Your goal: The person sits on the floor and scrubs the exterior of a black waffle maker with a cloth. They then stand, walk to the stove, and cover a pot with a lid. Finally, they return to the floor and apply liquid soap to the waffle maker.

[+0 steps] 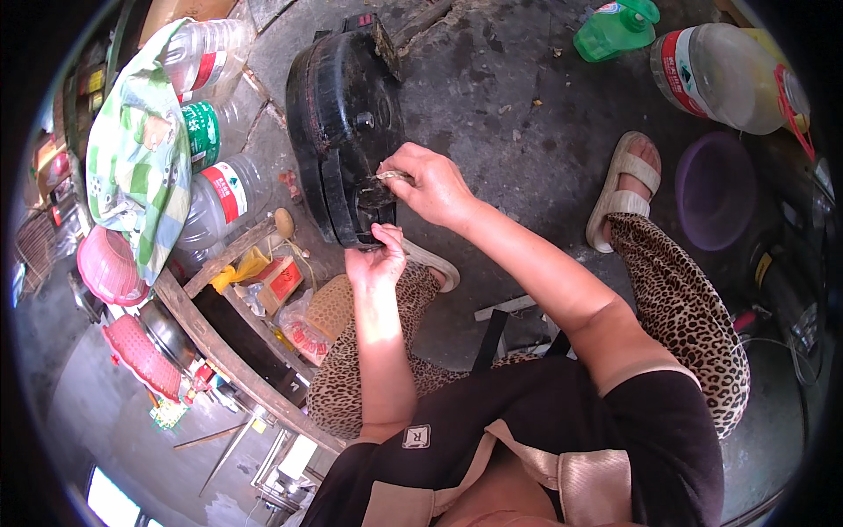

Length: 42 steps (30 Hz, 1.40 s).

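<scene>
A black, round-bodied lidded appliance [342, 125], which looks like an electric griddle, is on the dark floor before me with its lid closed. Its shell is scuffed and dirty. My left hand [377, 260] grips its near end, at the handle, thumb uppermost. My right hand [431, 184] pinches a small pale-edged piece [396, 176] against the casing, just above that handle. Fingers cover most of this piece, so whether it is a rag or a scouring pad cannot be told.
Large clear plastic bottles [214, 201] stand left, partly under a green checked cloth [141, 138]. Nearer is a wooden rack [230, 349] with pink baskets [141, 356] beside it. To the right are a green spray bottle [612, 33], a big plastic jug [718, 79] and a purple basin [714, 191].
</scene>
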Each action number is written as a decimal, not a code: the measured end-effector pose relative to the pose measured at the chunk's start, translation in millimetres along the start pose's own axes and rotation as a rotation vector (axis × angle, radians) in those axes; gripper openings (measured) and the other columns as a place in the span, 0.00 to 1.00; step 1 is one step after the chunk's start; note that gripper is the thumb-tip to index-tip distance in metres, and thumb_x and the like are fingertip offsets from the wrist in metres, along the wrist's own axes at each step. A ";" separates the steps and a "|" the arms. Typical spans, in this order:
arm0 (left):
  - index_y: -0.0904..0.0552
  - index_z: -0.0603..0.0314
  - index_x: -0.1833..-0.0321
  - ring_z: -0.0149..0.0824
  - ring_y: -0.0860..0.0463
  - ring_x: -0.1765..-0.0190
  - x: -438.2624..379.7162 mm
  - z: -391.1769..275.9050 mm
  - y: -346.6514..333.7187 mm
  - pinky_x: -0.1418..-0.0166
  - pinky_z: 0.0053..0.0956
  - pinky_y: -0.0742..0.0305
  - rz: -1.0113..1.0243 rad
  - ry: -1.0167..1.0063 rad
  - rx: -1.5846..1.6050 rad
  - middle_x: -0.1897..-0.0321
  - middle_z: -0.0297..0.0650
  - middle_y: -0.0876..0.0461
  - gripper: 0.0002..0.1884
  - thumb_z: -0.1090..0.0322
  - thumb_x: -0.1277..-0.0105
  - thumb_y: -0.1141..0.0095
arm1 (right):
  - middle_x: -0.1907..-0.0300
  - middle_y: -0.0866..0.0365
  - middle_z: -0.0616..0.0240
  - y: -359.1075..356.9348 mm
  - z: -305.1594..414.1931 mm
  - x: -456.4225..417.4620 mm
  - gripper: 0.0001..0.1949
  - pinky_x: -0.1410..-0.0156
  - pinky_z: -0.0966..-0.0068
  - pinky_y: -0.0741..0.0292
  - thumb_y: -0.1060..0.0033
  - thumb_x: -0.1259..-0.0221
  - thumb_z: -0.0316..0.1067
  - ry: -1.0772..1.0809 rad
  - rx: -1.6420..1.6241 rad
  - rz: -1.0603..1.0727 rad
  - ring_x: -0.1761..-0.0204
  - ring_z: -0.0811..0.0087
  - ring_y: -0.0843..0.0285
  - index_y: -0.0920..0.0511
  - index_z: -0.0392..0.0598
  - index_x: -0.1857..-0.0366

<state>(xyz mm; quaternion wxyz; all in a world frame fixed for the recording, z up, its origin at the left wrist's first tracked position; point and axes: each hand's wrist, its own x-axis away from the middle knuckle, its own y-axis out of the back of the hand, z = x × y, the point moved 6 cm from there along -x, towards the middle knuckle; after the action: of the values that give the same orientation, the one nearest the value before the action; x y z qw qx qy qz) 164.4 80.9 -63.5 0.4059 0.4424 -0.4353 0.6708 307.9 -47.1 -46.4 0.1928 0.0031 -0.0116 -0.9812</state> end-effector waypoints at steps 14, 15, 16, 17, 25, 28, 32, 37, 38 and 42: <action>0.29 0.73 0.64 0.37 0.21 0.70 -3.7 -7.6 2.3 0.63 0.29 0.13 0.002 0.005 -0.005 0.73 0.41 0.29 0.24 0.55 0.45 0.36 | 0.64 0.19 0.59 -5.7 -1.9 12.1 0.07 0.56 0.65 0.21 0.37 0.45 0.30 -0.017 0.050 -0.066 0.60 0.56 0.19 0.18 0.45 0.63; 0.29 0.73 0.64 0.37 0.21 0.70 -0.8 -3.5 0.1 0.64 0.29 0.13 0.015 0.015 -0.011 0.73 0.42 0.29 0.24 0.54 0.44 0.36 | 0.64 0.20 0.60 -6.5 1.4 12.0 0.06 0.55 0.64 0.22 0.37 0.46 0.31 0.002 0.104 -0.092 0.60 0.55 0.19 0.18 0.46 0.64; 0.29 0.73 0.64 0.37 0.21 0.70 0.7 -1.2 -2.2 0.64 0.28 0.13 0.029 0.025 -0.017 0.73 0.42 0.29 0.24 0.54 0.44 0.36 | 0.67 0.21 0.60 -8.9 5.0 11.7 0.07 0.55 0.63 0.22 0.38 0.47 0.32 0.018 0.148 -0.096 0.60 0.55 0.20 0.20 0.46 0.66; 0.29 0.73 0.64 0.36 0.20 0.69 0.0 -1.6 -3.3 0.64 0.27 0.13 0.026 0.091 -0.035 0.72 0.42 0.29 0.25 0.52 0.43 0.37 | 0.67 0.22 0.60 -12.1 6.6 11.0 0.07 0.56 0.62 0.22 0.39 0.48 0.33 0.006 0.164 -0.069 0.60 0.55 0.21 0.20 0.45 0.66; 0.38 0.76 0.47 0.37 0.21 0.71 8.2 -11.0 -6.5 0.65 0.32 0.13 -0.054 -0.006 0.031 0.73 0.41 0.29 0.31 0.52 0.36 0.44 | 0.66 0.20 0.58 -15.3 -49.1 61.5 0.06 0.57 0.61 0.22 0.40 0.45 0.36 -0.199 0.165 0.050 0.61 0.53 0.19 0.22 0.46 0.68; 0.42 0.75 0.43 0.37 0.21 0.72 3.3 -14.4 -1.0 0.66 0.32 0.13 -0.039 0.006 0.052 0.74 0.41 0.29 0.33 0.52 0.35 0.46 | 0.61 0.20 0.57 -10.5 -69.7 56.7 0.07 0.55 0.65 0.22 0.40 0.39 0.34 -0.402 0.091 0.142 0.58 0.54 0.19 0.21 0.45 0.62; 0.40 0.74 0.39 0.37 0.21 0.73 2.8 -8.1 -2.8 0.67 0.31 0.14 -0.105 -0.029 0.009 0.75 0.41 0.29 0.33 0.51 0.35 0.47 | 0.57 0.21 0.57 -13.1 -38.5 33.5 0.10 0.52 0.67 0.22 0.40 0.38 0.31 -0.165 -0.176 -0.096 0.56 0.55 0.19 0.21 0.45 0.54; 0.37 0.74 0.41 0.35 0.21 0.72 -0.4 -13.2 -4.1 0.68 0.29 0.14 0.041 -0.043 -0.116 0.73 0.40 0.29 0.33 0.48 0.36 0.46 | 0.59 0.21 0.57 -22.5 -1.8 21.5 0.10 0.53 0.65 0.22 0.41 0.38 0.32 -0.103 -0.107 -0.076 0.56 0.54 0.19 0.21 0.45 0.55; 0.37 0.74 0.41 0.35 0.21 0.72 -1.3 -14.6 -1.9 0.68 0.29 0.14 0.041 -0.034 -0.111 0.73 0.40 0.29 0.34 0.48 0.36 0.46 | 0.59 0.21 0.57 -22.2 -3.2 20.4 0.09 0.54 0.64 0.22 0.41 0.38 0.33 -0.099 -0.070 -0.072 0.57 0.54 0.19 0.21 0.45 0.56; 0.39 0.75 0.44 0.35 0.21 0.71 -1.6 -18.1 0.4 0.68 0.29 0.14 0.018 -0.049 -0.070 0.72 0.40 0.28 0.34 0.47 0.35 0.47 | 0.60 0.20 0.57 -25.0 -24.1 38.3 0.08 0.56 0.61 0.23 0.43 0.37 0.36 -0.162 0.038 0.020 0.58 0.53 0.20 0.21 0.46 0.60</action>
<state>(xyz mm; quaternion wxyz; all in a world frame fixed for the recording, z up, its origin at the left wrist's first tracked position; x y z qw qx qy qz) 160.1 97.6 -69.2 0.4045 0.4402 -0.4722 0.6478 263.2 -39.0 -71.1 0.2010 -0.0729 -0.0457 -0.9758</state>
